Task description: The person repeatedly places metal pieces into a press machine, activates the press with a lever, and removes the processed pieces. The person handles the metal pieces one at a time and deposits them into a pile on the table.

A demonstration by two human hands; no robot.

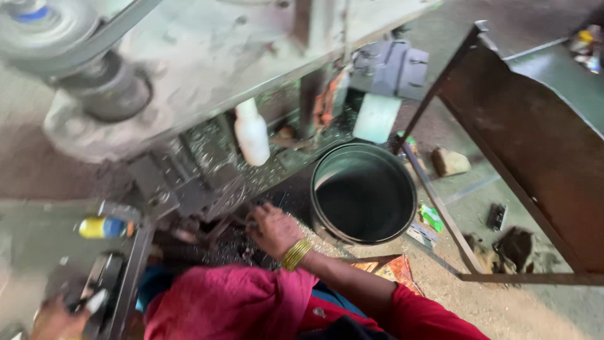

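My right hand (272, 228), with gold bangles at the wrist, reaches from a red sleeve into the dark bed of a grey metal machine (189, 170). Its fingers are curled down among metal shavings (251, 182), and what they touch is hidden. My left hand (55, 320) is at the bottom left corner, blurred, closed around a dark lever (104, 283) with a pale tip. A pink cloth (233, 302) covers my lap between the two hands.
A black round bucket (363, 192) stands just right of my right hand. A white plastic bottle (251, 132) and a pale cup (376, 118) sit on the machine. A yellow-and-blue can (100, 227) lies left. A rusty metal frame (535, 145) stands at the right over a littered floor.
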